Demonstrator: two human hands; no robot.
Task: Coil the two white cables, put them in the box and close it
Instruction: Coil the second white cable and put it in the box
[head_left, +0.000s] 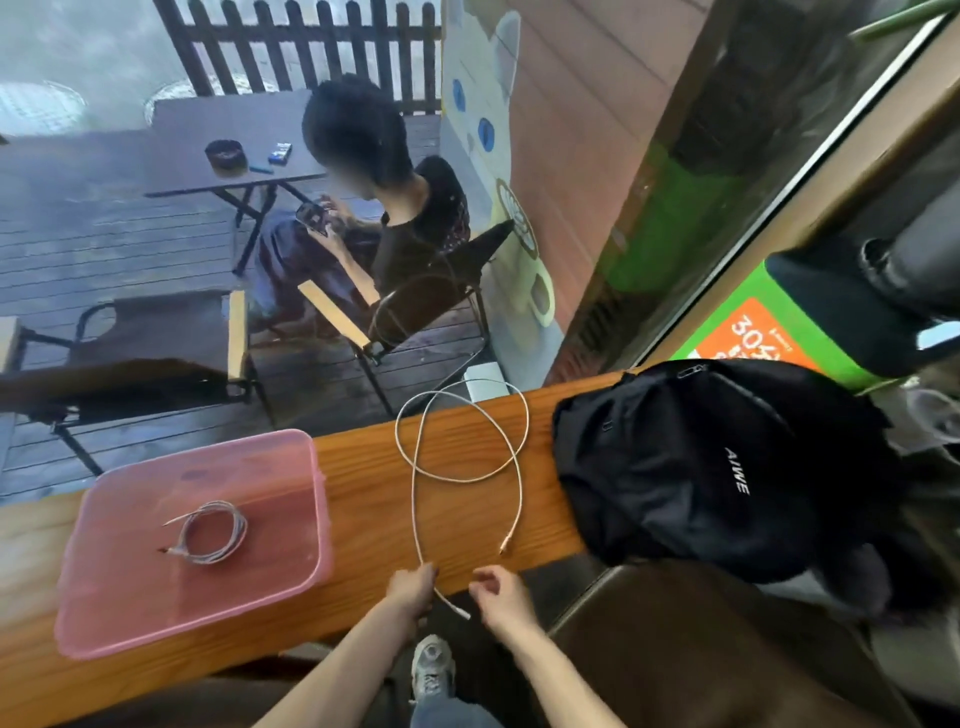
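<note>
One cable (213, 532) is coiled in the pink box (291, 582). The other cable (457, 447) is pinched by the left hand (413, 587); the right hand (498, 592) is loosely spread.

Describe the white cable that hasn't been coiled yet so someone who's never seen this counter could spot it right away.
Start at the long wooden counter along the window, between the pink plastic box and the black backpack. The uncoiled white cable sprawls there in big loose loops, one end pinched by the left hand at the near edge. Unlike the coiled cable lying in the box, it is spread wide and open.
</note>
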